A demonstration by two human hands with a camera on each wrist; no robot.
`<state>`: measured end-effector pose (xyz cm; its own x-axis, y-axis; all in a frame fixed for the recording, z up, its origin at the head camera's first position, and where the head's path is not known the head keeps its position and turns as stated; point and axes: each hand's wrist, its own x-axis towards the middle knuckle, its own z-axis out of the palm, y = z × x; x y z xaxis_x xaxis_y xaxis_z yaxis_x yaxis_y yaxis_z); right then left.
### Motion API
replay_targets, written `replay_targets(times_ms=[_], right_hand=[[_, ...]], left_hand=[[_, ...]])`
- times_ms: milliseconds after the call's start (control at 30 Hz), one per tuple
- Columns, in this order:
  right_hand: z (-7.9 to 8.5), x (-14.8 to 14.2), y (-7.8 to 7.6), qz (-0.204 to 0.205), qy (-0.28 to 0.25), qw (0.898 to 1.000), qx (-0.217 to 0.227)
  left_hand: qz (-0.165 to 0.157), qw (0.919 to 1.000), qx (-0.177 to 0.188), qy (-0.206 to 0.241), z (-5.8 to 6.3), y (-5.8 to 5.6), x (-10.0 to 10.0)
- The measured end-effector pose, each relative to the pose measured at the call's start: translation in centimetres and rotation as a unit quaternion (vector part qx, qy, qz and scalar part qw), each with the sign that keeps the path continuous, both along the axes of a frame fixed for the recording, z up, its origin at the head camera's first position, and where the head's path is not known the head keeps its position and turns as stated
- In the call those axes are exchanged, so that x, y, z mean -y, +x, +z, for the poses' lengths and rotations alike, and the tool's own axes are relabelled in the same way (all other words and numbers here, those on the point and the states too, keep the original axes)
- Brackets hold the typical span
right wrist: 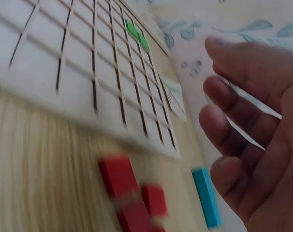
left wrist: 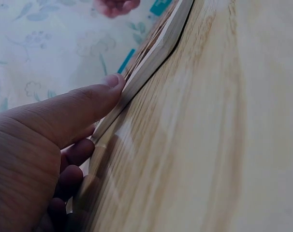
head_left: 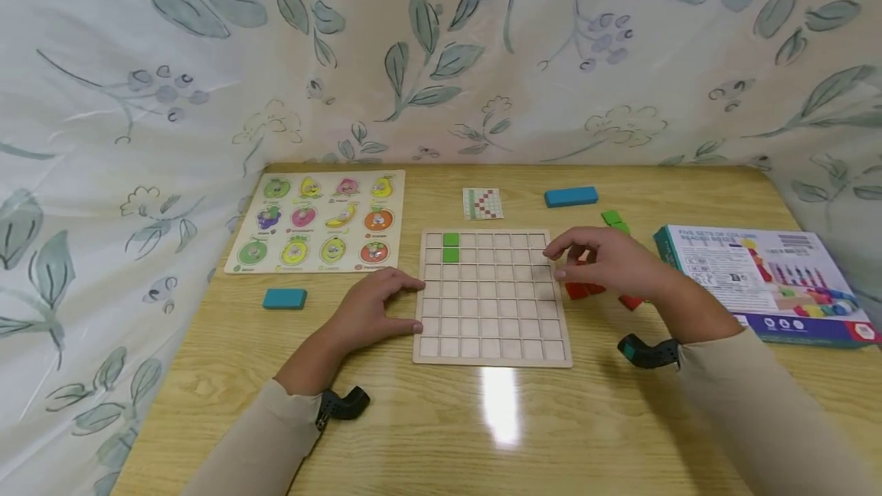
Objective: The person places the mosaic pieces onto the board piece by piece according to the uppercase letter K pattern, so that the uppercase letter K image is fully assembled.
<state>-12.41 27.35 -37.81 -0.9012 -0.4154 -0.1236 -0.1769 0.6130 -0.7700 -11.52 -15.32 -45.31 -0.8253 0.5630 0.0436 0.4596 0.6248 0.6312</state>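
Note:
A wooden grid board (head_left: pixel 491 308) lies flat on the table in front of me. Two green square tiles (head_left: pixel 451 255) sit in its second column, one above the other, at the far end. My left hand (head_left: pixel 372 311) touches the board's left edge with thumb and fingertips spread apart; the left wrist view shows the thumb (left wrist: pixel 105 89) against the rim. Beyond the board's right edge hovers my right hand (head_left: pixel 609 260), fingers loosely bent and nothing between them in the right wrist view. Red tiles (right wrist: pixel 118 175) lie below it, partly hidden by the hand in the head view.
Loose green tiles (head_left: pixel 611 217) lie behind the right hand. A small pattern card (head_left: pixel 484 203) and a blue block (head_left: pixel 571 197) sit behind the board. At left are a fruit picture board (head_left: pixel 289 232) and another blue block (head_left: pixel 285 298). A toy box (head_left: pixel 772 282) stands at right.

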Motion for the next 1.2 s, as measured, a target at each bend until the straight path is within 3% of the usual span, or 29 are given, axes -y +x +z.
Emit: replay_targets(times_ms=[300,633,867,967,1200], right_hand=[[1.4,-6.1,1.5,-0.015,0.078,0.997,-0.007],[-0.8,-10.5,2.2,0.009,0.139,0.987,-0.079],[-1.5,-11.3,2.0,0.063,0.175,0.974,-0.128],[-1.4,-11.3,1.8,0.076,0.195,0.970,-0.123],[-1.2,-11.4,1.6,0.074,0.199,0.975,-0.063]], left_hand=[[0.002,1.0000,-0.002,0.005,0.0,0.0,0.1],[0.001,0.9999,-0.005,0.011,-0.1,0.0,0.2],[0.002,0.9998,-0.009,0.017,-0.1,0.1,0.3],[0.002,0.9999,-0.002,0.015,-0.2,0.1,0.3],[0.004,0.9998,0.008,0.018,-0.2,0.1,0.1]])
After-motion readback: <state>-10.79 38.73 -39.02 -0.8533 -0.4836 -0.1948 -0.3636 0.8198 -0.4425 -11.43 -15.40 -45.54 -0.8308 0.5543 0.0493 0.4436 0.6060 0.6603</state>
